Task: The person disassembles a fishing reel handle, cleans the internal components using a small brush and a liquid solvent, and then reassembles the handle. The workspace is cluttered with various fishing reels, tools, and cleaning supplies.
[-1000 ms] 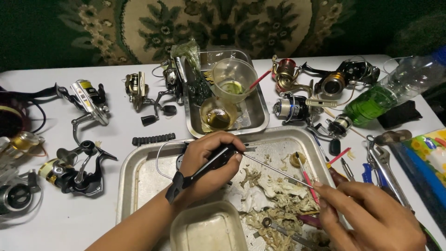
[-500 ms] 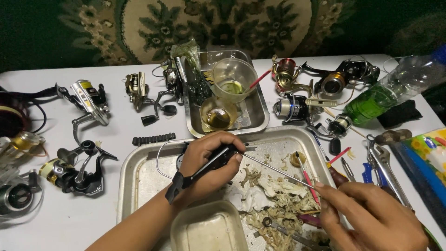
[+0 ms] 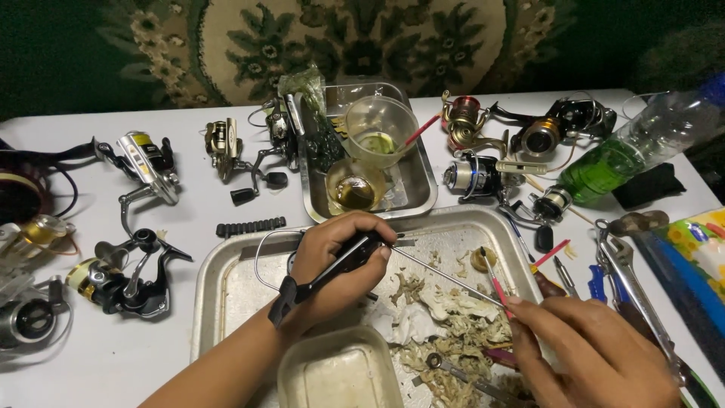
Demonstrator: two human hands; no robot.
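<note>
A white table (image 3: 189, 91) stands against a dark green patterned cloth (image 3: 302, 30) along its far edge. At the near middle of the table lies a large metal tray (image 3: 226, 287), its right half strewn with soiled paper scraps (image 3: 453, 317).

The left hand (image 3: 336, 261) is over the tray's centre, closed around a black reel body (image 3: 355, 249) with its handle arm pointing toward the near left corner. A thin metal rod (image 3: 445, 276) runs from the reel body toward the right hand. The right hand (image 3: 596, 355), at the tray's near right corner, pinches a slim pink-tipped tool (image 3: 495, 287) with the fingertips, its tip near the rod's far end; whether they touch cannot be told.

A small pale container (image 3: 340, 374) sits at the tray's near edge. A smaller metal tray (image 3: 415, 189) behind holds a clear plastic cup (image 3: 381, 128) and a bowl of yellowish liquid (image 3: 355, 189).

Several fishing reels (image 3: 124, 279) lie along the left edge, more reels (image 3: 476, 177) near the far right. A green plastic bottle (image 3: 627, 155) lies at the far right corner; a wrench (image 3: 627, 272) lies near the right edge.
</note>
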